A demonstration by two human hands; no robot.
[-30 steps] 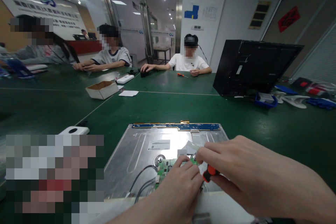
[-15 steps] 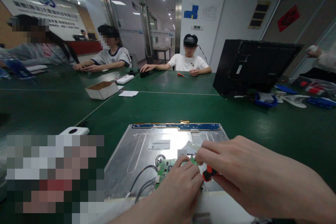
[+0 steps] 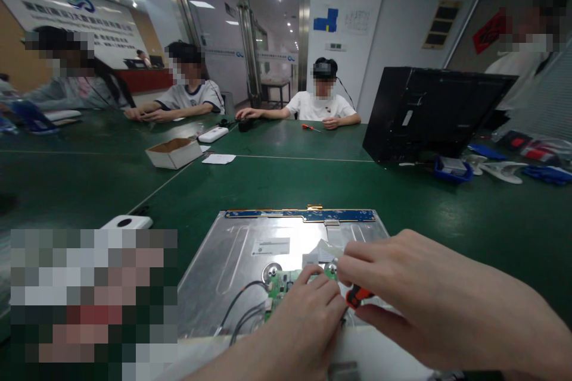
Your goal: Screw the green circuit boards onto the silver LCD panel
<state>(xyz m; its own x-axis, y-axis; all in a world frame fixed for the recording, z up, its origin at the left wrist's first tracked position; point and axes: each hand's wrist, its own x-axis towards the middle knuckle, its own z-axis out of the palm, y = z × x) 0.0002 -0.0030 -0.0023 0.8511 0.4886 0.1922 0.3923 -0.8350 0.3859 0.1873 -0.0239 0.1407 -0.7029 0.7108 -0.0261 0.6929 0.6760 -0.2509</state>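
Observation:
A silver metal panel back [image 3: 236, 250] lies flat on the green table in front of me, with a blue strip board [image 3: 299, 214] along its far edge. A small green circuit board [image 3: 279, 283] sits near its middle, with black wires [image 3: 241, 309] running from it. My left hand [image 3: 299, 321] rests on the green board, fingers curled and pressing down. My right hand [image 3: 402, 286] is closed around a screwdriver with an orange and black handle [image 3: 356, 295], its tip hidden between my hands.
A black monitor [image 3: 429, 113] stands at the right with a blue tray [image 3: 452, 170] beside it. A cardboard box [image 3: 173, 152] and a white device [image 3: 126, 222] lie to the left. Three people sit at the far side; another person stands at the far right.
My hands have stayed almost still on the board; the right hand shifted slightly. A person has come into view at the far right.

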